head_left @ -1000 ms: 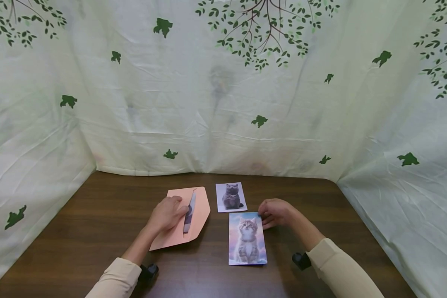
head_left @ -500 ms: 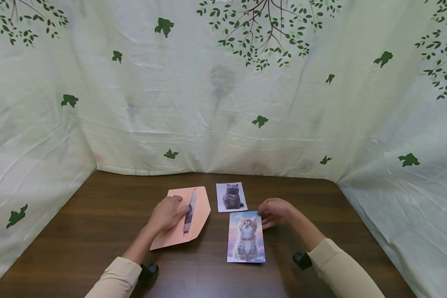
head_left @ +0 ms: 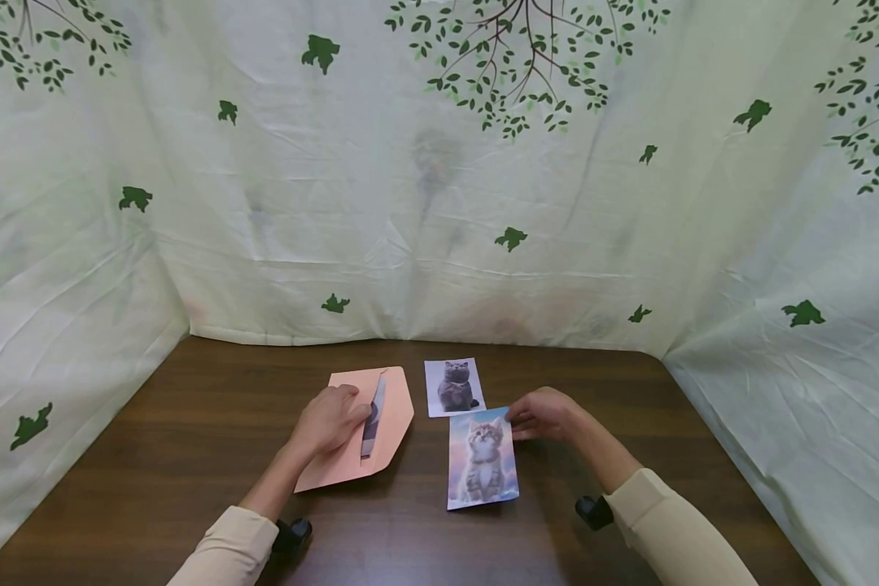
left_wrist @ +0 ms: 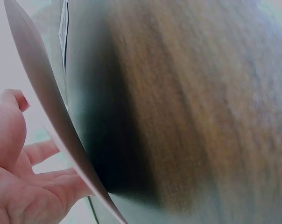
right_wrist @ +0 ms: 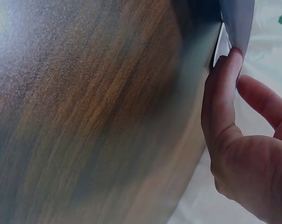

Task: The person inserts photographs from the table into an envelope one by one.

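A peach envelope [head_left: 394, 423] lies on the left of the table, with a slim part of a picture [head_left: 371, 425] showing in its gaping slit. My left hand [head_left: 330, 423] lies over it and pinches the edge of this slit, thumb at the gap. In the left wrist view the envelope [left_wrist: 61, 116] bows upward under the fingers. My right hand [head_left: 545, 413] pinches a card with a striped kitten [head_left: 483, 464] by its upper right corner. The right wrist view shows the card [right_wrist: 239, 28] between thumb and forefinger, at a slant over the table.
A smaller picture of a grey cat [head_left: 456, 387] lies behind the kitten card, which reaches its lower edge in the head view. Dark wooden table [head_left: 190, 456] surrounds everything. A white cloth with printed leaves [head_left: 439, 244] hangs behind and at both sides.
The kitten card has shifted slightly away from the person and tilted, its near edge now higher in view. My right hand has moved a little with it. The left hand and envelope stay put.
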`<state>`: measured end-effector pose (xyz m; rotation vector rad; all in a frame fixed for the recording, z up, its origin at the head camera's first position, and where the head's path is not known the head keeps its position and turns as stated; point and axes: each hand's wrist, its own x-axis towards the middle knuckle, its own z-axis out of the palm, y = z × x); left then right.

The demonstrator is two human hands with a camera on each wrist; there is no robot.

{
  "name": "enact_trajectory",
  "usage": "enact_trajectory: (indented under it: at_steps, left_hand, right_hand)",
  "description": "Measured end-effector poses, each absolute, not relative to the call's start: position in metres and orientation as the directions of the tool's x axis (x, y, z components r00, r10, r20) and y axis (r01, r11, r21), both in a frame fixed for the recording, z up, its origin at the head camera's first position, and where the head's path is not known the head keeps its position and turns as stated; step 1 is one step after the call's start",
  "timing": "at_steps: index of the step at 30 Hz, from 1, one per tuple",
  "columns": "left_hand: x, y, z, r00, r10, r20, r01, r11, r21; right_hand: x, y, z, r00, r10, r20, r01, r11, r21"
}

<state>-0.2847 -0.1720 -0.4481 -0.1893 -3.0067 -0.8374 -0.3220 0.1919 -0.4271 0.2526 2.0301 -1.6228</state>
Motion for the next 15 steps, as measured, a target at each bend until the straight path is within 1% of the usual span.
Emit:
enact_trajectory:
  at_steps: [5,10,15]
  left_hand:
    - [-0.2849,-0.1717,-0.4476,-0.994,0.104,0.037,0.108,0.845,0.524]
    - [-0.2847,-0.1713,-0.4472,-0.994,0.105,0.038,0.109,0.847,0.52]
    - [-0.2847,-0.1716,-0.4478,-0.993,0.107,0.046,0.115,0.847,0.519]
  right_hand:
    - [-0.3235,0.192,-0.4268,-0.846,-0.175,-0.504,0.457,0.25,-0.854]
    - [-0.3234,0.1928,-0.4271,-0.85,-0.195,-0.49,0.432,0.277,-0.858]
    - [-0.3216,0.1923,-0.427,-0.856,-0.182,-0.483,0.421,0.298,-0.857]
